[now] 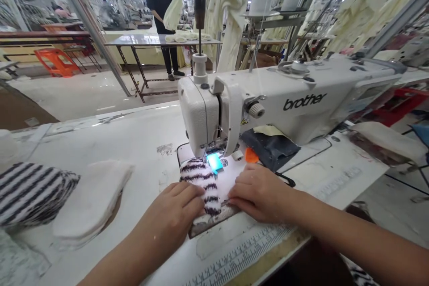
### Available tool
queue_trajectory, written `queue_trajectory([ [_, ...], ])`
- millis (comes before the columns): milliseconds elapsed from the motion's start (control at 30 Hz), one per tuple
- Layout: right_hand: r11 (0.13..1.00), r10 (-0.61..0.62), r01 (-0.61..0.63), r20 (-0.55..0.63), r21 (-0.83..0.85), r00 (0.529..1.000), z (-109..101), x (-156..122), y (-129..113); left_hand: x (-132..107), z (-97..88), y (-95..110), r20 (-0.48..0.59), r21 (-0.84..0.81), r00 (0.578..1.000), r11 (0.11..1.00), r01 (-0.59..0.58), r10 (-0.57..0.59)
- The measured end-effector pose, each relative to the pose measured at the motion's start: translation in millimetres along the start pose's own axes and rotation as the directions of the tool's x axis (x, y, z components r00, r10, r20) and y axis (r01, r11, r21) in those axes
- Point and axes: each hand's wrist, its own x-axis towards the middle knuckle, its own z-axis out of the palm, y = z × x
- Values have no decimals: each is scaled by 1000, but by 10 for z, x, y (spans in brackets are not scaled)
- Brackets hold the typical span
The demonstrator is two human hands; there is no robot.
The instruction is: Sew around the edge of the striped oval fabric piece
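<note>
A small piece of fluffy fabric with black and white stripes lies under the needle area of a white sewing machine. My left hand is closed on its left side, fingers and thumb pressed together over the stripes. Just right of the fabric, my right hand rests on the machine bed with curled fingers and thumb pinched together. What they hold, if anything, is hidden. A bright bluish light falls on the metal plate beside the presser foot, whose lower part is hard to make out.
At the left lie a stack of striped pieces and a stack of white pieces. Dark cloth and an orange item sit behind my right hand. A printed ruler runs along the front edge. A person stands beyond.
</note>
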Motion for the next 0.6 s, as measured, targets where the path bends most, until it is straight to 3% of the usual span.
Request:
queue_trajectory([
  [133, 996, -90, 90, -3, -4, 996, 36, -13, -115, 18, -86, 4, -44, 12, 999, 1000, -16, 17],
  [267, 991, -106, 105, 2, -81, 994, 129, 65, -170, 54, -140, 28, 4, 33, 1000, 999, -3, 3],
  [500, 989, -143, 142, -39, -30, 989, 272, 77, -165, 156, -6, 7, 24, 42, 1000, 999, -7, 6],
  [600, 990, -140, 140, -57, -20, 988, 293, 59, -152, 167, 43, -24, 109, 41, 994, 999, 13, -17],
])
